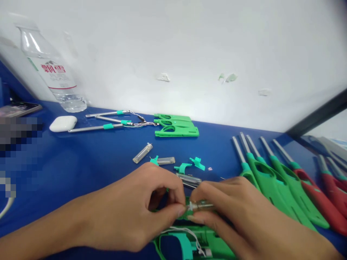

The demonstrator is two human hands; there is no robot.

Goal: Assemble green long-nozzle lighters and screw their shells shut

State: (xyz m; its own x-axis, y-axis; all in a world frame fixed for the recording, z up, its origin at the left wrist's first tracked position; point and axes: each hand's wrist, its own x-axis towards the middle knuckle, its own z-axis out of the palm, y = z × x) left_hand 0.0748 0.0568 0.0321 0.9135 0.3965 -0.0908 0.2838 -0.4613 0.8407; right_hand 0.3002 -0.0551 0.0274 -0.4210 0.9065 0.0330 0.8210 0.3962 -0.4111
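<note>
Low in the middle, my right hand (238, 207) is closed on a clear lighter fuel tank (205, 205) with a small white valve at its end. My left hand (141, 206) is pinched at that valve; its fingertips hide whatever lies between them. Beneath both hands rests an opened green lighter casing (219, 247), with a teal trigger (183, 243) and thin white wires (187, 230) inside. Just beyond the fingers lie more clear fuel tanks (142, 153), loose teal triggers (197, 163) and a tiny pinkish piece (210, 168).
Green casing halves (177, 131) and wired metal tubes (94, 128) lie along the wall. To the left stand a water bottle (54, 72), a white case (63, 123) and a phone (23, 108). Assembled green lighters (271, 184) and red lighters (322, 202) cover the right side.
</note>
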